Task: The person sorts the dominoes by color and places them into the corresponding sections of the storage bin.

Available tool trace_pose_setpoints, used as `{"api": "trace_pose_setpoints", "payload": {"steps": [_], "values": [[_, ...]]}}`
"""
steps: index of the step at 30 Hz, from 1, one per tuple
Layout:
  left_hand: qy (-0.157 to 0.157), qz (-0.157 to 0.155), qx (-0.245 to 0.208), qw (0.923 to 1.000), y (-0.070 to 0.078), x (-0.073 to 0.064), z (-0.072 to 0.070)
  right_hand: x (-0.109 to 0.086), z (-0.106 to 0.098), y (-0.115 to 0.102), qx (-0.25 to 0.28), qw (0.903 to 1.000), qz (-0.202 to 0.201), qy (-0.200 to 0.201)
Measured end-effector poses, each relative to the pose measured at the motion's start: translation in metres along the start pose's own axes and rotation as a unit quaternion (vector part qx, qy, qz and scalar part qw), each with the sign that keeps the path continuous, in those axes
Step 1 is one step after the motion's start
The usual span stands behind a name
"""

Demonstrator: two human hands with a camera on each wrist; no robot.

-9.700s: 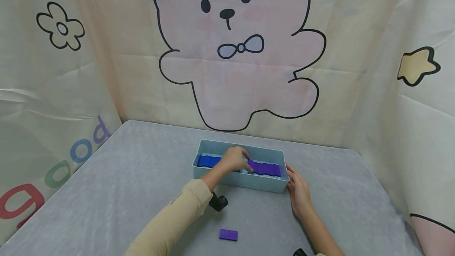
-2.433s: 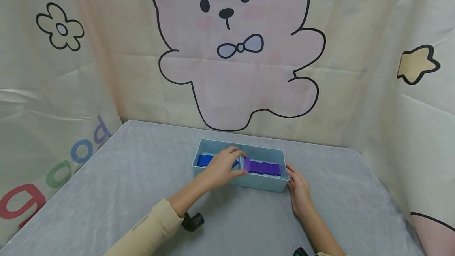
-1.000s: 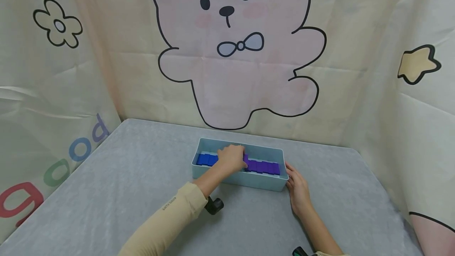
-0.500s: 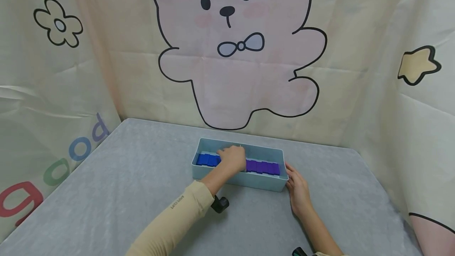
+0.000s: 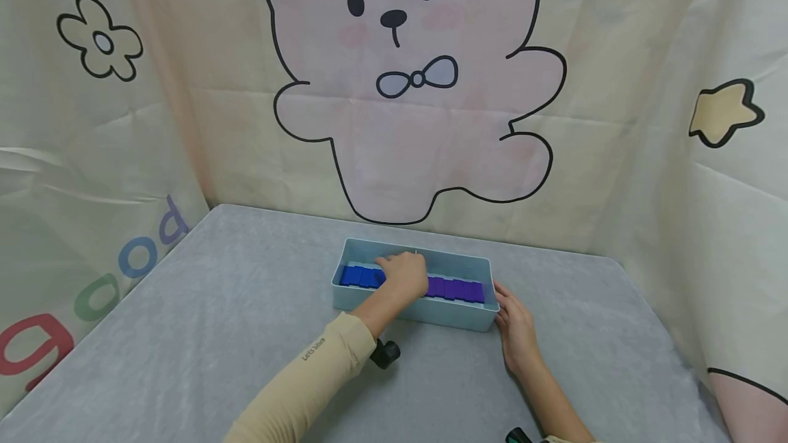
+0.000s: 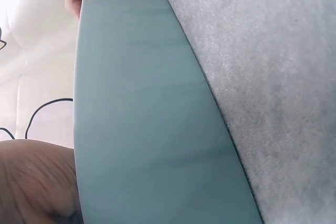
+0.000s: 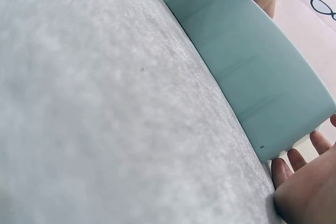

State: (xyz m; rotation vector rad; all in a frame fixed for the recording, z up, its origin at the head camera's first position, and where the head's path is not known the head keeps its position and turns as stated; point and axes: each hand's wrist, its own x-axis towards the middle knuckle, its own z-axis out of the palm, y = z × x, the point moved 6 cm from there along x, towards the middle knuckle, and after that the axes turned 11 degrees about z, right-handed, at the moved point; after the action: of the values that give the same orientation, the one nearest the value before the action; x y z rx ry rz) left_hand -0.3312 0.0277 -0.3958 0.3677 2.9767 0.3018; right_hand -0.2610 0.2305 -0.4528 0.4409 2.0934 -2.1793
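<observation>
A long light-blue box (image 5: pixel 452 315) with a divider inside stands on the table. Flat blue tiles (image 5: pixel 360 277) lie in a row in its left part, purple tiles (image 5: pixel 455 290) in its right part. Reaching over the front wall, my left hand (image 5: pixel 405 275) is down inside near the middle of the box. Its fingertips are hidden behind the hand and the wall, so I cannot tell whether they hold a tile. My right hand (image 5: pixel 516 327) rests against the box's right end. In the right wrist view its fingers (image 7: pixel 296 158) touch that end wall.
Grey cloth covers the table (image 5: pixel 258 279). A curtain (image 5: pixel 234 176) printed with a bear stands close behind the table's back edge. A black wrist camera (image 5: pixel 386 354) hangs under the left forearm, in front of the box.
The purple tile once loose on the table is gone from there. A lighter purple tile between my left fingers at the divider no longer shows. The left hand went lower; the right stayed.
</observation>
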Motion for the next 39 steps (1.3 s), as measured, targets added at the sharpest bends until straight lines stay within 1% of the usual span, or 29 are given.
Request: {"api": "trace_pose_setpoints", "payload": {"steps": [6, 16, 21, 27, 32, 35, 39], "values": [[-0.001, -0.002, 0.022, 0.9998, 0.0, -0.001, 0.0, 0.0, 0.001, 0.0, 0.001, 1.0, 0.001, 0.0], [-0.016, -0.003, 0.026, 0.9995, 0.0, 0.001, 0.003, 0.001, 0.001, 0.001, 0.004, 1.0, 0.004, 0.001], [-0.011, -0.001, 0.049, 0.9987, 0.001, -0.001, 0.004, 0.001, 0.001, 0.001, 0.003, 1.0, 0.004, 0.001], [-0.002, -0.003, 0.08, 0.9968, 0.004, -0.007, -0.001, 0.001, 0.0, 0.001, 0.002, 1.0, 0.006, -0.001], [0.003, 0.003, 0.101, 0.9949, 0.005, -0.011, -0.004, 0.002, 0.0, 0.001, 0.005, 1.0, 0.006, 0.001], [0.009, 0.008, 0.102, 0.9947, 0.005, -0.016, -0.007, 0.002, -0.001, 0.001, 0.006, 0.9999, 0.008, 0.003], [0.022, 0.019, 0.092, 0.9954, 0.003, -0.024, -0.011, 0.002, -0.001, 0.001, 0.006, 0.9999, 0.008, 0.003]]}}
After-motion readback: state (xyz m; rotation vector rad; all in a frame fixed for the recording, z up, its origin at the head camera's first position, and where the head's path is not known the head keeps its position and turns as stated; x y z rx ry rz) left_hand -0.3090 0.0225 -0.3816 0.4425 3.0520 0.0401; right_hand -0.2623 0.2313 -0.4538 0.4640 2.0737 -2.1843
